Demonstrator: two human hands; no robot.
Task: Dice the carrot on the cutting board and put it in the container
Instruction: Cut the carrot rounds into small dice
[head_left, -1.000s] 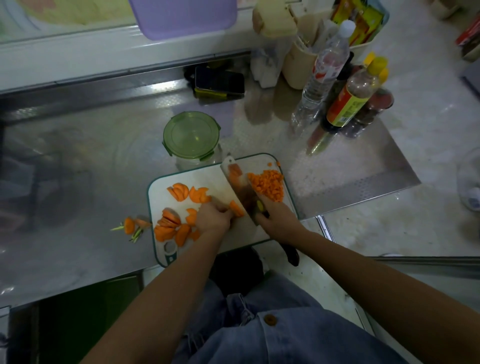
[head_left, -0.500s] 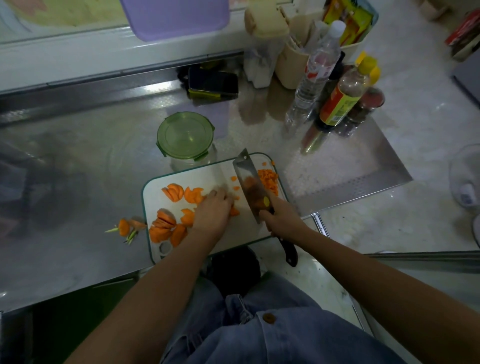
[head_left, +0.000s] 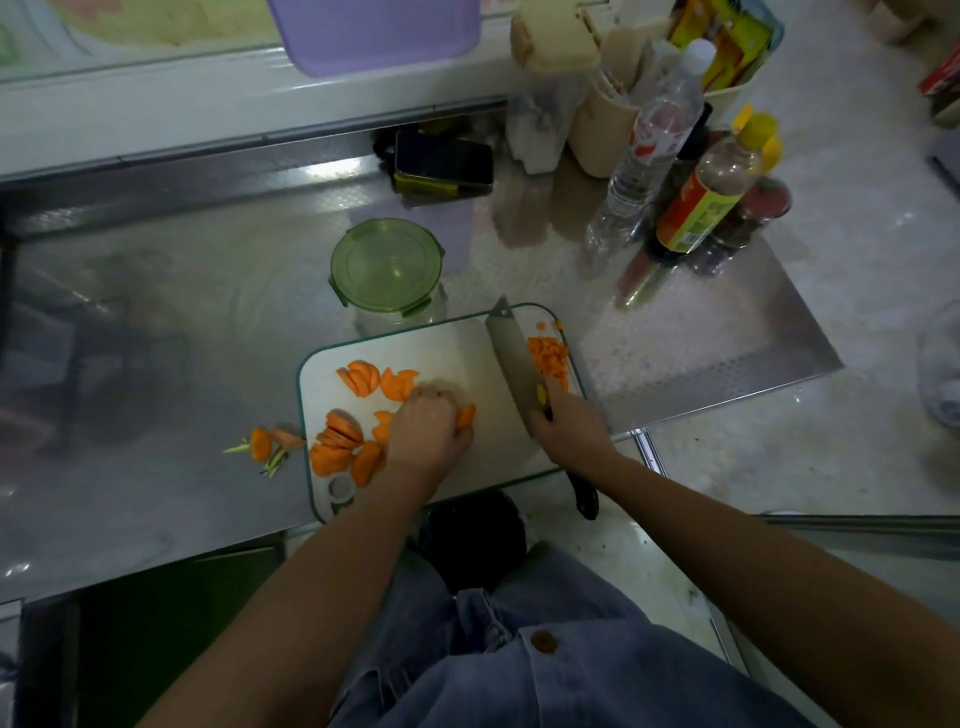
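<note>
The knife (head_left: 511, 358) has tipped onto its edge beside the diced carrot (head_left: 548, 356), its blade pointing far and slightly left. The right hand (head_left: 569, 431) grips its handle. The left hand (head_left: 428, 426) curls over carrot slices (head_left: 466, 414) mid cutting board (head_left: 467, 353).

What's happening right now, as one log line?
step: dicing | left hand: holds carrot piece on cutting board | right hand: grips knife, blade beside diced pile | container: lid on

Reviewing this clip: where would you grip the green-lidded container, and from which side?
Probably from above, with the fingers spanning the round lid of the container, between its clips. It stands upright with the lid shut, and the board crowds its near wall, so a grasp from the near side looks harder.
</note>
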